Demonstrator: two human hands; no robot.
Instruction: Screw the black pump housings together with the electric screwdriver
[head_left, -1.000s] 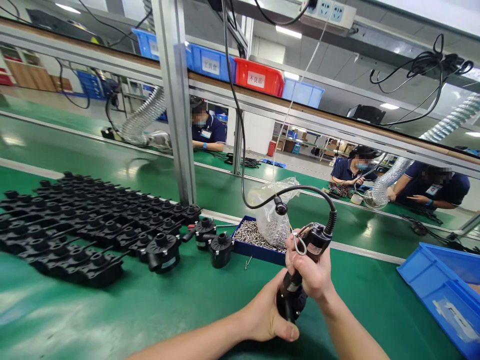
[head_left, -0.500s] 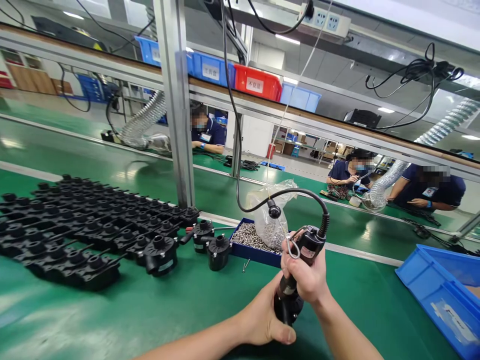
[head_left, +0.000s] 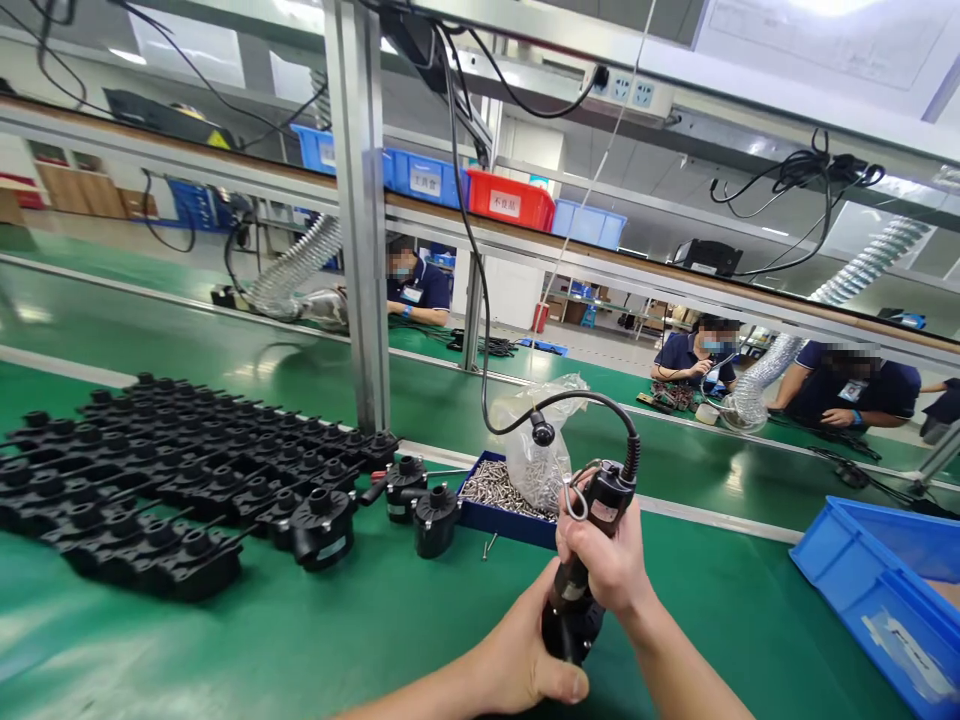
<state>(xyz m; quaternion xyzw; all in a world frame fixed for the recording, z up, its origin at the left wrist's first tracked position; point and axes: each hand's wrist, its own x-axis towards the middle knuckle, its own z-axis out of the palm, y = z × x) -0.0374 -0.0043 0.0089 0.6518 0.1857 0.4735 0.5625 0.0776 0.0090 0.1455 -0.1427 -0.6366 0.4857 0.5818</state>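
My right hand (head_left: 611, 555) is wrapped round a black corded electric screwdriver (head_left: 604, 500), tilted with its tip end down. Below it, my left hand (head_left: 521, 640) grips a black round pump housing (head_left: 576, 632) with a side spout, thumb along its front. The screwdriver's nose meets the top of the housing; the bit itself is hidden. A blue box of screws (head_left: 499, 490) lies just beyond my hands, a clear plastic bag (head_left: 536, 455) resting in it. Two loose screws (head_left: 489, 546) lie on the mat in front of the box.
Rows of black housings (head_left: 172, 480) cover the left of the green bench (head_left: 322, 650). Several assembled pumps (head_left: 435, 522) stand near the screw box. A blue crate (head_left: 877, 590) is at right. An upright metal post (head_left: 358, 220) rises behind. Co-workers (head_left: 847, 390) sit across the bench.
My view has shifted slightly, so the bench sits a little lower in the picture. Both hands keep their hold, the screwdriver still on the pump housing.
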